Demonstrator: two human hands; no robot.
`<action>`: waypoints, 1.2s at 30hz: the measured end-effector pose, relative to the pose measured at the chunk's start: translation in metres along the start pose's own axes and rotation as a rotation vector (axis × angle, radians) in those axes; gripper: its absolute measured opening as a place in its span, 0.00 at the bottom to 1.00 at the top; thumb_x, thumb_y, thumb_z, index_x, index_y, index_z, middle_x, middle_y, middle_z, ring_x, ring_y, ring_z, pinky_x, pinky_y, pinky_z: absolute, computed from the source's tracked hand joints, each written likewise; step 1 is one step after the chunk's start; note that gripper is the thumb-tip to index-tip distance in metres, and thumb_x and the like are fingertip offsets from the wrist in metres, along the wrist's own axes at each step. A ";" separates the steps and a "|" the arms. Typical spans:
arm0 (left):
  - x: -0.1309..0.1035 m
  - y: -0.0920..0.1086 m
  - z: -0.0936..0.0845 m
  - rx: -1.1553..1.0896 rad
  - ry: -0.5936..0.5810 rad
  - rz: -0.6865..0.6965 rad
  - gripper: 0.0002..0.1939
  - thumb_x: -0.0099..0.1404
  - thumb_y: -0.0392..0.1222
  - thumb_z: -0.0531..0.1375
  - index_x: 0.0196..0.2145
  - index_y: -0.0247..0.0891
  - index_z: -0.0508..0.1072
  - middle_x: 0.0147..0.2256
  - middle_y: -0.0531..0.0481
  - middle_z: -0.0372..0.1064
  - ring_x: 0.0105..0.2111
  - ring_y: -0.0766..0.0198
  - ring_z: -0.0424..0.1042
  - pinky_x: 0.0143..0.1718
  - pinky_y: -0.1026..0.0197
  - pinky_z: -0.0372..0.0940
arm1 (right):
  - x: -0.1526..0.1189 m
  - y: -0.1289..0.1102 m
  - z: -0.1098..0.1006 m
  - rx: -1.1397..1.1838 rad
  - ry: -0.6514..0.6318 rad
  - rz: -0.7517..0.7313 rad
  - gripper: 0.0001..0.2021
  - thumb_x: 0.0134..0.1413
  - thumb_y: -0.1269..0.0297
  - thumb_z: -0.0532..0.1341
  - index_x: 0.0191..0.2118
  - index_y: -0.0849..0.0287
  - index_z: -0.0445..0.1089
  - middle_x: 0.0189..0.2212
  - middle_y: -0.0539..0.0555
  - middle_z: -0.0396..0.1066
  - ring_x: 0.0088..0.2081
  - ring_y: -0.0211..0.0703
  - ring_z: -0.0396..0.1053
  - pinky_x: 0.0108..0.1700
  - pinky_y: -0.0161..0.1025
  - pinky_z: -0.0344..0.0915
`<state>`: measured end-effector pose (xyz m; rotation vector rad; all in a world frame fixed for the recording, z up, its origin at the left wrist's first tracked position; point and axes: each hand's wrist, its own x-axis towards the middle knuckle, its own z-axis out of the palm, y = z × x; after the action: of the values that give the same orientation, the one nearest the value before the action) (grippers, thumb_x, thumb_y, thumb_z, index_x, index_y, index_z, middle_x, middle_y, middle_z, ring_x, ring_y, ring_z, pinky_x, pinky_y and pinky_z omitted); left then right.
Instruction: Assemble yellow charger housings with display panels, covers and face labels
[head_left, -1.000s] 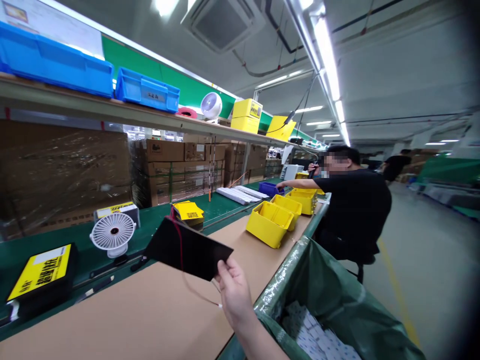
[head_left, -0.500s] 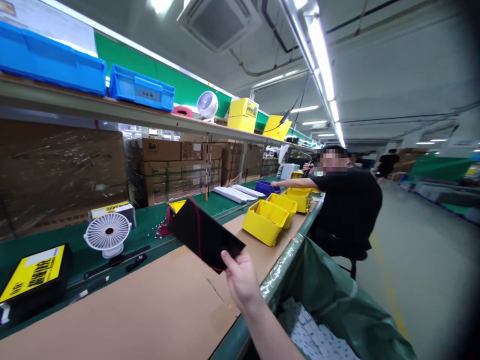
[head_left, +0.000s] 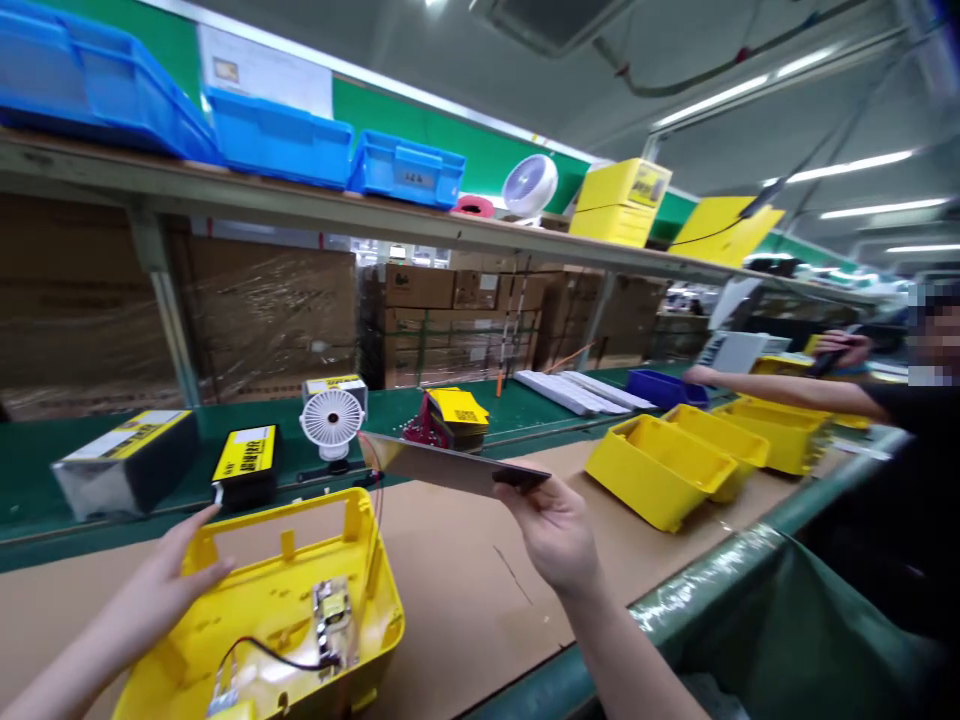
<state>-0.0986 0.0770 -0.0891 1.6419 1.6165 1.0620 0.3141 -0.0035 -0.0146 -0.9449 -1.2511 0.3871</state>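
My right hand (head_left: 559,525) pinches one end of a thin black rectangular panel (head_left: 442,468), seen nearly edge-on above the bench. A thin red wire trails from its far end. My left hand (head_left: 154,590) is at the rear left corner of a yellow plastic casing (head_left: 390,600), thumb over the inner side and fingers beyond the rim. Inside the casing are a small circuit board (head_left: 334,615) and a black cable (head_left: 277,655). The casing lies open side up over the cardboard sheet (head_left: 450,570).
More yellow casings (head_left: 652,470) stand to the right, near a co-worker's arm (head_left: 787,388). A white fan (head_left: 332,420), a stack of yellow-labelled panels (head_left: 457,415) and a black box (head_left: 244,465) line the back. Blue bins (head_left: 409,170) sit on the overhead shelf.
The view has turned left. My left hand and the yellow casing have come into view over formerly bare cardboard. The panel has tilted from face-on to nearly edge-on in my right hand.
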 end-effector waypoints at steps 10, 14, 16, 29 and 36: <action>-0.017 0.049 0.059 -0.483 -0.118 0.024 0.28 0.54 0.51 0.61 0.51 0.40 0.66 0.49 0.43 0.67 0.47 0.52 0.68 0.50 0.51 0.61 | 0.009 0.022 0.071 0.066 -0.474 0.180 0.13 0.51 0.62 0.61 0.44 0.58 0.68 0.43 0.54 0.72 0.45 0.46 0.69 0.49 0.44 0.65; -0.011 0.049 0.076 -0.461 -0.008 0.098 0.20 0.58 0.52 0.56 0.42 0.36 0.70 0.44 0.43 0.70 0.47 0.53 0.66 0.52 0.52 0.57 | 0.003 0.035 0.097 -0.019 -0.523 0.111 0.13 0.54 0.63 0.57 0.45 0.58 0.66 0.44 0.54 0.72 0.44 0.44 0.69 0.48 0.42 0.65; -0.007 0.050 0.076 -0.445 0.026 0.138 0.18 0.59 0.50 0.54 0.42 0.35 0.70 0.43 0.43 0.70 0.46 0.53 0.66 0.51 0.52 0.57 | 0.004 0.038 0.103 -0.083 -0.555 0.089 0.13 0.55 0.62 0.55 0.45 0.59 0.65 0.44 0.55 0.71 0.45 0.43 0.68 0.48 0.41 0.65; -0.016 0.057 0.069 -0.270 0.041 0.293 0.10 0.64 0.44 0.50 0.35 0.40 0.69 0.32 0.52 0.70 0.33 0.62 0.67 0.35 0.63 0.60 | 0.045 0.046 0.073 -0.668 -0.851 0.074 0.04 0.45 0.67 0.61 0.27 0.59 0.73 0.28 0.54 0.75 0.30 0.47 0.71 0.32 0.39 0.65; -0.017 0.066 0.080 -0.158 0.054 0.317 0.08 0.61 0.38 0.51 0.32 0.39 0.69 0.32 0.50 0.71 0.33 0.60 0.69 0.35 0.60 0.61 | 0.014 0.028 0.100 -0.865 -0.577 -0.515 0.30 0.52 0.63 0.58 0.60 0.62 0.49 0.58 0.62 0.55 0.58 0.52 0.53 0.58 0.51 0.51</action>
<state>0.0052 0.0639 -0.0753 1.8125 1.2926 1.3652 0.2332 0.0619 -0.0258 -1.2048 -2.2094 -0.3642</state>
